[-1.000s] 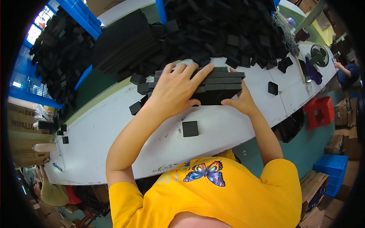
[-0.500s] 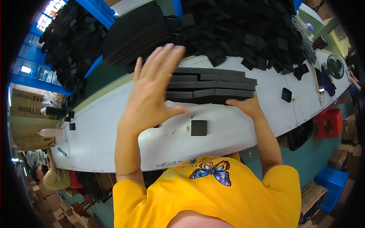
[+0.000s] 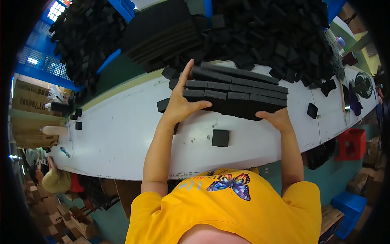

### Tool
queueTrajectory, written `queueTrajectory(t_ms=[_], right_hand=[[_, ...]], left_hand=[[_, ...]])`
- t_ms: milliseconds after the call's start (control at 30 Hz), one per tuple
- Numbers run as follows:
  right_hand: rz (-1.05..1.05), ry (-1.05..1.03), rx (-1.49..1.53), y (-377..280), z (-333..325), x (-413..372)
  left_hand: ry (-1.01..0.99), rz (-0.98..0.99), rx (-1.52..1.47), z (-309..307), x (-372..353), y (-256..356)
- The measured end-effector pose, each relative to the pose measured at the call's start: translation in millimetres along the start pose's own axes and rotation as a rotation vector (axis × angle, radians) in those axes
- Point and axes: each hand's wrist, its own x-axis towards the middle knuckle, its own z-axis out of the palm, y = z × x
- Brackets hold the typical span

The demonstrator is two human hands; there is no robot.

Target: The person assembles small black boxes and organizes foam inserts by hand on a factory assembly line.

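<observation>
A layered stack of black foam blocks (image 3: 237, 91) sits between my two hands over the white worktable, its front tilted toward me. My left hand (image 3: 180, 103) presses against the stack's left end, thumb along the front and one finger pointing up past the corner. At the right end, my right hand (image 3: 277, 118) grips the stack with its thumb on the lower front; its other fingers are hidden behind. Nearer to me lies a single black foam square (image 3: 220, 138). Several loose foam pieces, one of them a block (image 3: 163, 105), lie beside my left hand.
Large heaps of black foam pieces (image 3: 268, 36) fill the table's far side, next to thick stacked foam sheets (image 3: 162, 32). A lone foam piece (image 3: 312, 110) and a fan (image 3: 362, 86) are on the right. A red stool (image 3: 351, 144) stands beyond the worktable's edge (image 3: 260, 163).
My left hand has come down and right onto the stack's left end. The stack has tilted and shifted slightly right, and loose pieces now show at its left.
</observation>
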Motion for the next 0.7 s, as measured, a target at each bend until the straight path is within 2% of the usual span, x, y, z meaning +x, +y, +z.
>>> queueTrajectory(t_ms=[33,67,100,167,200,267,367,400,533,700], right_hand=[[0.008,0.012,-0.036,-0.3,-1.4,-1.4],[0.016,0.021,-0.074,-2.8,-2.7,-3.4],[0.022,0.027,-0.111,-4.4,-2.6,-3.9],[-0.235,-0.068,0.094,-1.4,6.8,-0.5],[-0.362,-0.114,0.197,1.1,9.9,0.7],[-0.319,-0.065,0.135,5.7,8.0,-0.9],[-0.283,-0.008,0.148,11.7,6.3,0.6],[-0.273,0.021,0.165,14.6,2.8,0.6],[-0.263,0.029,0.281,24.2,-2.6,0.6],[-0.251,0.031,0.182,19.1,3.4,-5.8]], left_hand=[[-0.031,-0.026,0.014,-2.3,1.1,2.1],[-0.032,0.073,0.15,-4.6,1.5,-3.3],[-0.037,0.122,0.122,-2.7,1.8,-9.8],[-0.044,0.218,0.067,4.3,2.5,-19.5],[-0.028,0.194,-0.054,9.0,3.1,-17.6],[0.003,0.142,-0.301,18.5,3.1,-10.8],[0.001,0.04,-0.099,10.6,-0.1,-9.7],[0.0,0.082,0.005,6.6,-0.1,-18.3],[0.028,0.052,-0.236,10.1,-2.3,-19.7],[0.034,0.067,-0.172,21.0,-2.3,-22.0]])
